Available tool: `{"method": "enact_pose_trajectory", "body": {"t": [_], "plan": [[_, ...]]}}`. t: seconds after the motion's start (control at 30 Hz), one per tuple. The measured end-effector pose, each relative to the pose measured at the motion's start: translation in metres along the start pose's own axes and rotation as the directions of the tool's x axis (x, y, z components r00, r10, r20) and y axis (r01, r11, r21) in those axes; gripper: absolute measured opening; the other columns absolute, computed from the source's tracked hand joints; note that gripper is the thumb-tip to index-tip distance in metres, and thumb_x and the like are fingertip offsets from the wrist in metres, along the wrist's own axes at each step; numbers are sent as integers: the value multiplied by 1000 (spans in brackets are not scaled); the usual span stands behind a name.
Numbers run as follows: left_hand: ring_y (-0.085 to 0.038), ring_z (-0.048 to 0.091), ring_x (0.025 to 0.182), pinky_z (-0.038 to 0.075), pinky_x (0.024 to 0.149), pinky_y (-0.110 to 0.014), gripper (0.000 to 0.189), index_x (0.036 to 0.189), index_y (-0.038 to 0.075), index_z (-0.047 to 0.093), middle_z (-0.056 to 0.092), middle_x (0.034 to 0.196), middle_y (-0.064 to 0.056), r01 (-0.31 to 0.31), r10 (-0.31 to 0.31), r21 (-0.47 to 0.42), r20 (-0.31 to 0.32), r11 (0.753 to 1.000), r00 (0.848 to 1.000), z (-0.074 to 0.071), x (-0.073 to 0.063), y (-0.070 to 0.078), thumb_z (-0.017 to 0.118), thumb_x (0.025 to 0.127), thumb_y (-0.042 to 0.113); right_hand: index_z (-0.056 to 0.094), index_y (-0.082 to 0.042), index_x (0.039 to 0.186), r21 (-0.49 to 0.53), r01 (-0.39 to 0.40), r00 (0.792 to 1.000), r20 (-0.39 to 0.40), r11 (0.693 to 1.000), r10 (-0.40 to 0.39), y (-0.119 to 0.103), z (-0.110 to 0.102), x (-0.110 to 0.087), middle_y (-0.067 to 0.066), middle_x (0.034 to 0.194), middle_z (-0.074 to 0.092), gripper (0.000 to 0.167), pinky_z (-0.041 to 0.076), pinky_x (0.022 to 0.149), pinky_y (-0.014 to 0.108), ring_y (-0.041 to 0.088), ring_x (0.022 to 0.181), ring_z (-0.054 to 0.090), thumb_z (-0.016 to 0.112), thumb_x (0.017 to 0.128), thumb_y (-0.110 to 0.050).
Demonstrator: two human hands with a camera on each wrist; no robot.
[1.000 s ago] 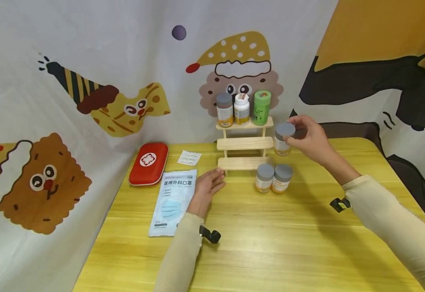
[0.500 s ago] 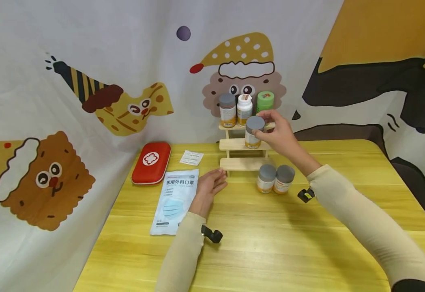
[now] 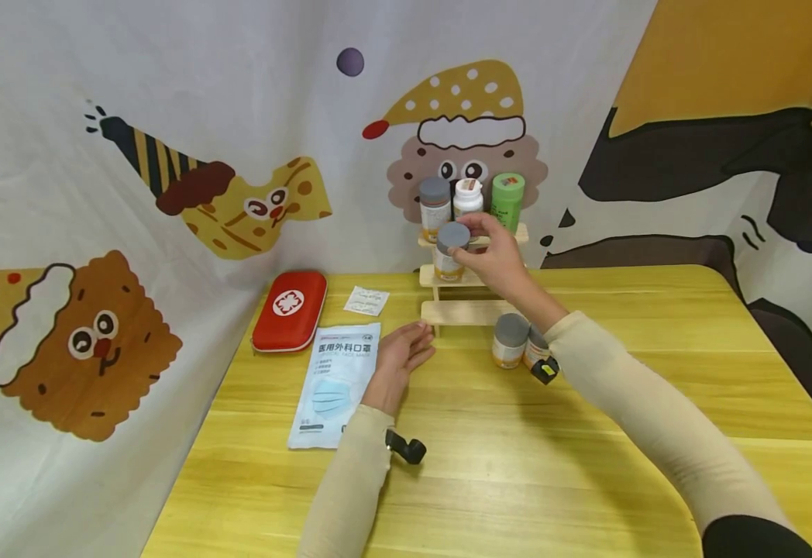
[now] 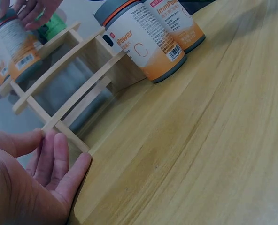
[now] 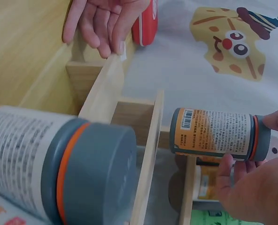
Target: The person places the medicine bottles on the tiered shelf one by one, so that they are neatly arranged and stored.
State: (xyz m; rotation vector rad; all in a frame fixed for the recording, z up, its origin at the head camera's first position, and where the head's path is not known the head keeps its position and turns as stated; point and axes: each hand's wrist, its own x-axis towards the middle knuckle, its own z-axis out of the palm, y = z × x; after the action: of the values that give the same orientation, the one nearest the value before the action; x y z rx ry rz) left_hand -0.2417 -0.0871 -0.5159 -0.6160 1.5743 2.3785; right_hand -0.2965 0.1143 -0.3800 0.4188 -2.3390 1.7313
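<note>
My right hand (image 3: 497,252) grips a pill bottle (image 3: 451,260) by its grey cap, thumb on one side and fingers on the other. The bottle stands upright at the left end of the middle tier of a small wooden step rack (image 3: 465,312); whether its base touches the wood I cannot tell. With thumb and fingertips my left hand (image 4: 40,173) pinches the left end of the rack's bottom tier. On the top tier stand another grey-capped bottle (image 3: 435,208), a white bottle (image 3: 468,195) and a green bottle (image 3: 508,200), partly behind my right hand.
Two more grey-capped bottles, one nearer (image 3: 510,341) and one partly hidden by the wrist camera (image 3: 537,346), stand before the rack's right end. Left lie a face mask packet (image 3: 332,387), a red first-aid case (image 3: 290,311) and a small white sachet (image 3: 366,301). A printed curtain hangs behind.
My right hand has carried the bottle leftward from beside the rack, past the middle tier's centre, to its left end. The left hand has stayed at the rack.
</note>
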Motion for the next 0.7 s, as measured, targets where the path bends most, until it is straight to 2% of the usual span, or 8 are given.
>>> {"method": "enact_pose_trajectory", "body": {"t": [0.13,0.43,0.7], "plan": [[-14,78,94,66,100,-43,25,125,5,75,82,108,-6,-3,3,3,-6,1000,1000,-1,0,0,73,102,14,59,-1,141,-9,-1,1000,7,1000,1,1,8,3,19,135,63,52,58,90,29,30,123,61,78,93,-7],[-13,78,93,66,101,-43,25,126,6,75,82,106,-4,4,-4,4,-13,1000,1000,-1,0,0,72,102,13,59,-4,143,-27,-26,1000,16,999,26,6,19,7,17,137,63,53,61,102,48,31,127,61,80,95,-11],[-15,78,99,66,100,-41,25,125,8,75,81,111,-5,-11,11,38,-1,999,1000,-1,-2,-1,73,102,17,59,-3,142,-36,-82,996,-35,996,81,5,25,14,19,138,65,54,58,111,46,32,128,62,81,95,-16]]}}
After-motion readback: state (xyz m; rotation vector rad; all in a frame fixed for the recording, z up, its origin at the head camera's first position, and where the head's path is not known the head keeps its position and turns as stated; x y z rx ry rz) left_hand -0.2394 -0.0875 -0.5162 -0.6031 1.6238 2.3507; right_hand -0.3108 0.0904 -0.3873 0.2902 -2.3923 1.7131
